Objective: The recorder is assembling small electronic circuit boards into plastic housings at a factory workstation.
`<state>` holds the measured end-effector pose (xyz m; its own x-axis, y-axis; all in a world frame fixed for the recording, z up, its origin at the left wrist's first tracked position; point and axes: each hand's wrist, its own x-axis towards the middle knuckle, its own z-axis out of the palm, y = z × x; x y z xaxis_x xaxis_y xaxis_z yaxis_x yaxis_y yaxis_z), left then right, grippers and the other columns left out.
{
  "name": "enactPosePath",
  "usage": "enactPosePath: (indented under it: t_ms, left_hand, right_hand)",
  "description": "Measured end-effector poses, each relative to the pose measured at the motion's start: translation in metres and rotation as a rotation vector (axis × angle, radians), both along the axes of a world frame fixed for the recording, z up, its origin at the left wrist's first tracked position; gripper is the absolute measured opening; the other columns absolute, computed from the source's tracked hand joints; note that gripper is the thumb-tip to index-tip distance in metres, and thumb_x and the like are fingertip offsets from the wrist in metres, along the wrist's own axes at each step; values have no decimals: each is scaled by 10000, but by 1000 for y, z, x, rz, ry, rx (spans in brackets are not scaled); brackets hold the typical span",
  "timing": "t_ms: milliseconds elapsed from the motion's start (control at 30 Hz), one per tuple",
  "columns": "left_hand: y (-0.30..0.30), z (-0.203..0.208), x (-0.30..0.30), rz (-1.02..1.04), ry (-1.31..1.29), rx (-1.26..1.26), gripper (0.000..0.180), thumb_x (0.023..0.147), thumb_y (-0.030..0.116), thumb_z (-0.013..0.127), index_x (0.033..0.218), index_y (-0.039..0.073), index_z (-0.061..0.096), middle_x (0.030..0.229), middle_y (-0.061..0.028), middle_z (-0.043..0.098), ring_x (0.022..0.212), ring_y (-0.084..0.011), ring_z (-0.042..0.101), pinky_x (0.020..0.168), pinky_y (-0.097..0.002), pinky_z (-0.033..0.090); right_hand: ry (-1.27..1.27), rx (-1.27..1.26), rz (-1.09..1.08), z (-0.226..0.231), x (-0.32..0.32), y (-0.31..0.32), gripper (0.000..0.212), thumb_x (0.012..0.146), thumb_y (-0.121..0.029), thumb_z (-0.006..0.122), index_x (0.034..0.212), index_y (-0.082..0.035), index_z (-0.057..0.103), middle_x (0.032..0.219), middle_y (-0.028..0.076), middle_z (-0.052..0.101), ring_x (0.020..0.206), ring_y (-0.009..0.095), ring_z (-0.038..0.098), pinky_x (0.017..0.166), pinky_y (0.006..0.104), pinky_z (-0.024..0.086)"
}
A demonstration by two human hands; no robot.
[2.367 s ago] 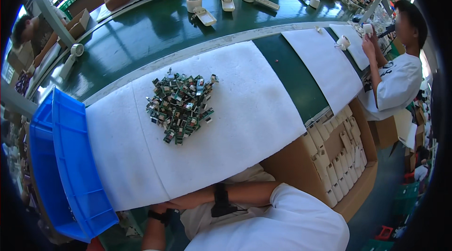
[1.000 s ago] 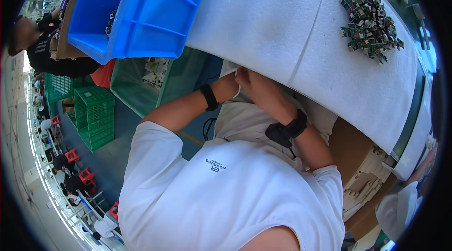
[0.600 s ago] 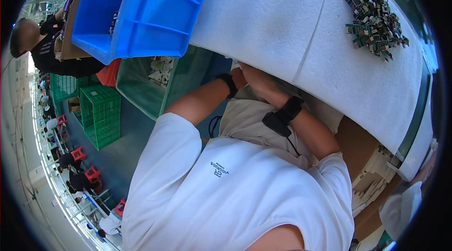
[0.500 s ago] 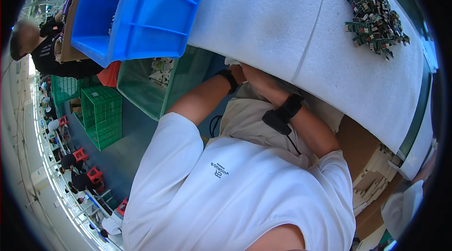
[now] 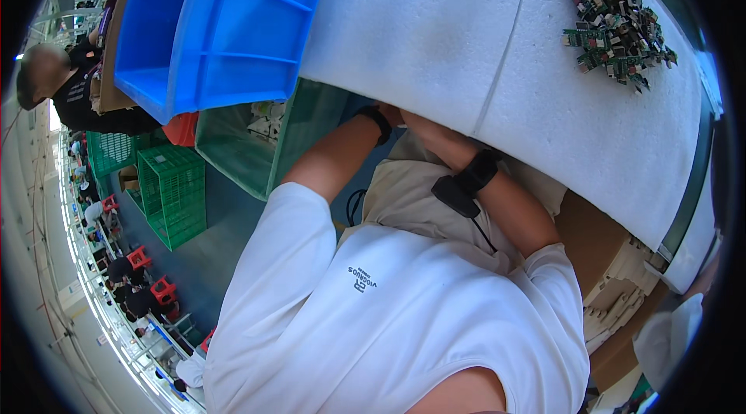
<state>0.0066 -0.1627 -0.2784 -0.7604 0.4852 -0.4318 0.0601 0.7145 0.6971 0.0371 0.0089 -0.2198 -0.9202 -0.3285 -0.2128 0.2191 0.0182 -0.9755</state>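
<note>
Both hands meet at the near edge of a white foam-covered tabletop (image 5: 412,33), just in front of my lap. Only the back part of my left hand (image 5: 392,115) shows, above a black wrist strap (image 5: 376,123). Crossing close beside it, my right hand (image 5: 416,125) goes under the same edge. A black strap with a small box (image 5: 460,190) and a cable sits on the right wrist. The fingers of both hands are hidden beneath the edge, so what they hold, if anything, is out of sight.
A pile of small green circuit boards with metal connectors (image 5: 618,18) lies at the far right of the tabletop. Blue bins (image 5: 241,26) stand at the left, above a green lined crate (image 5: 280,150). Cardboard (image 5: 583,247) is under the table. A co-worker (image 5: 74,88) stands far left.
The view has shifted slightly. My hands have slipped a little further under the table edge, and a whitish bit seen by the left hand before no longer shows.
</note>
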Motion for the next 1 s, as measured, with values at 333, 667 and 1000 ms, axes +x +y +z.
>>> enactPosePath:
  t_ms: [333,667,1000]
  left_hand:
    - [-20,28,30,242,139,193,522,1007,430,497,1406,96,534,1447,-140,535,1331,-355,490,1078,-515,399]
    - [-3,99,1,241,-47,-506,321,982,233,550,1239,49,598,1143,-151,704,1082,-339,651,956,-475,509]
    - [7,76,46,753,412,386,356,932,205,614,1246,38,624,1225,-209,642,1126,-388,611,913,-451,507]
  right_hand:
    - [369,195,268,36,-7,-2,315,947,-175,684,1217,-23,627,1140,130,673,1000,231,648,882,352,525]
    - [381,331,370,54,-9,-3,465,885,-174,734,1296,-27,575,1191,156,665,1056,241,667,897,373,523]
    - [388,442,329,61,-17,-3,367,949,-259,662,1214,-5,650,1147,177,689,1029,277,677,896,371,518]
